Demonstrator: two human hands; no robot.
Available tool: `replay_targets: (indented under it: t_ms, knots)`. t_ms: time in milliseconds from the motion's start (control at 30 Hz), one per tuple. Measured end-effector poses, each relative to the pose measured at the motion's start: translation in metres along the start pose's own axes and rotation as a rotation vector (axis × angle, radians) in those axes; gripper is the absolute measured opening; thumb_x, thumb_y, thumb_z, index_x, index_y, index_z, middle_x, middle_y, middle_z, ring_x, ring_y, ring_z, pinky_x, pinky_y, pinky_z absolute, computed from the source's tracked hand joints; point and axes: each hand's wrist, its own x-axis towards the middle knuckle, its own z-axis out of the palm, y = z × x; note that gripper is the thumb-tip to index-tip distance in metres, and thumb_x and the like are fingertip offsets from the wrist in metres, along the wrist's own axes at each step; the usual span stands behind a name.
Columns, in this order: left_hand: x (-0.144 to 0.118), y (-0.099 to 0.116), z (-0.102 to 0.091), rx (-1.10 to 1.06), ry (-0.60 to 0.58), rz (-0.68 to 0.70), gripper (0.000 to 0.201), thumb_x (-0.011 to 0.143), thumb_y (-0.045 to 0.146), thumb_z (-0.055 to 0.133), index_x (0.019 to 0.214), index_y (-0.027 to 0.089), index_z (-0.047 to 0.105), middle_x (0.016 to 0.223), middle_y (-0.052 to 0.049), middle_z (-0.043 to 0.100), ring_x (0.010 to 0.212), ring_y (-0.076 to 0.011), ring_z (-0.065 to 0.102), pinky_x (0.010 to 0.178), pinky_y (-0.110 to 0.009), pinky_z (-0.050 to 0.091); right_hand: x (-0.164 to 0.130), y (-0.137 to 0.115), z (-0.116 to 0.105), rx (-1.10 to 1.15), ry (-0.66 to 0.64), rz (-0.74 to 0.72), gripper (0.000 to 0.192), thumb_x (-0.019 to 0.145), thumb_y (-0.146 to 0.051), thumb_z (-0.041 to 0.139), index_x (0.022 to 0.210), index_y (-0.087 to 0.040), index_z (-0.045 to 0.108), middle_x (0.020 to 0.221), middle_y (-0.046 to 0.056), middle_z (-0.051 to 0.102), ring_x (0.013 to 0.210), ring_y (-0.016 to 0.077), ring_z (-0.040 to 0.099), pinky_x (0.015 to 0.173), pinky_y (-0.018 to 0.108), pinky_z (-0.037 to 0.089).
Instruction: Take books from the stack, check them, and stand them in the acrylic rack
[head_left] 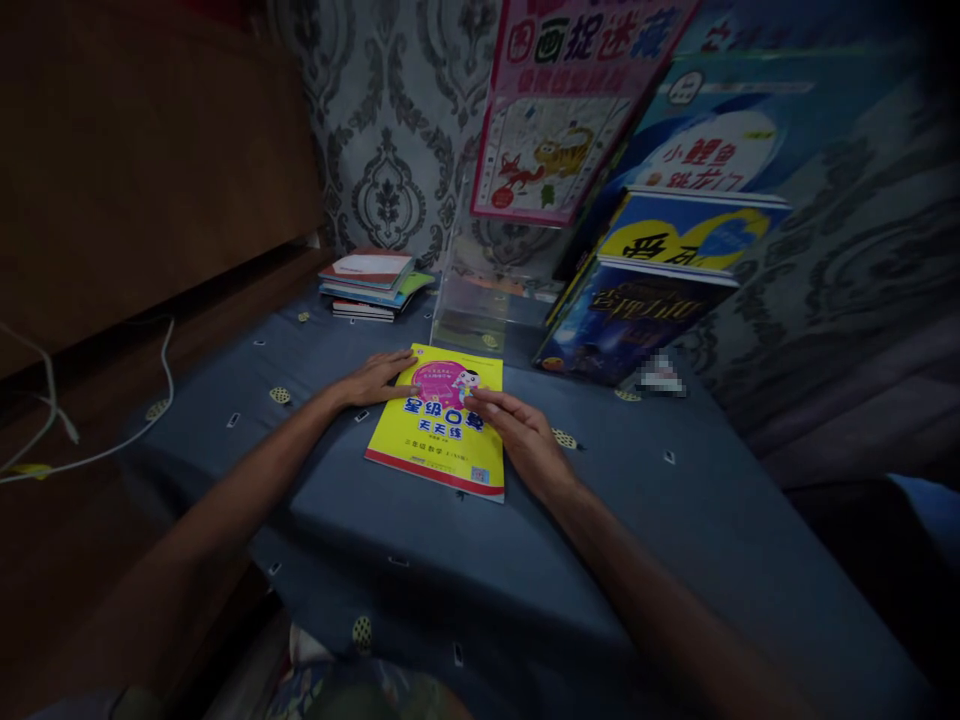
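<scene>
A yellow workbook with a pink circle, a cartoon child and blue lettering lies flat on the cloth-covered table. My left hand rests at its upper left edge, fingers stretched out and thumb over the cover. From the right side, my right hand reaches across the workbook's edge. Its fingers are extended close together, with the tips on or just above the cover near the cartoon child. Neither hand is wrapped round the workbook.
A clear acrylic stand rises behind the workbook, with a pink picture book in it. Several upright books, including a dark blue book, stand at right. A small book stack lies back left. White cables hang at far left.
</scene>
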Motion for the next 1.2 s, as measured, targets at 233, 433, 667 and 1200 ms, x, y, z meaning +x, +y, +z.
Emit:
replay_targets:
  t_ms: [233, 433, 667, 1200]
  knots:
    - [0.002, -0.005, 0.003, -0.014, 0.014, 0.003, 0.089, 0.092, 0.074, 0.039, 0.156, 0.013, 0.034, 0.165, -0.017, 0.028, 0.153, -0.0319, 0.026, 0.124, -0.042, 0.02, 0.002, -0.001, 0.0, 0.003, -0.006, -0.005, 0.042, 0.071, -0.051, 0.081, 0.103, -0.024, 0.076, 0.103, 0.007, 0.08, 0.107, 0.029, 0.071, 0.106, 0.049, 0.049]
    - [0.003, -0.01, 0.006, -0.03, 0.041, 0.028, 0.089, 0.091, 0.076, 0.038, 0.156, 0.014, 0.036, 0.165, -0.016, 0.03, 0.152, -0.0315, 0.028, 0.123, -0.043, 0.021, 0.003, -0.003, 0.001, 0.09, 0.003, 0.02, 0.044, 0.064, -0.05, 0.087, 0.098, -0.024, 0.078, 0.095, 0.006, 0.08, 0.106, 0.0289, 0.071, 0.105, 0.047, 0.048]
    - [0.006, -0.017, 0.01, -0.034, 0.066, 0.048, 0.089, 0.091, 0.078, 0.038, 0.154, 0.016, 0.039, 0.164, -0.016, 0.031, 0.152, -0.0308, 0.029, 0.122, -0.044, 0.023, 0.004, 0.0, -0.002, 0.044, -0.014, -0.005, 0.042, 0.067, -0.052, 0.084, 0.099, -0.026, 0.078, 0.1, 0.006, 0.08, 0.107, 0.0295, 0.071, 0.108, 0.05, 0.046]
    - [0.005, -0.015, 0.009, -0.021, 0.065, 0.04, 0.088, 0.092, 0.075, 0.038, 0.154, 0.013, 0.039, 0.164, -0.017, 0.032, 0.151, -0.0311, 0.031, 0.123, -0.044, 0.023, 0.005, 0.002, -0.004, 0.006, -0.023, -0.022, 0.051, 0.067, -0.057, 0.082, 0.105, -0.023, 0.077, 0.096, 0.008, 0.08, 0.11, 0.0307, 0.07, 0.102, 0.047, 0.049]
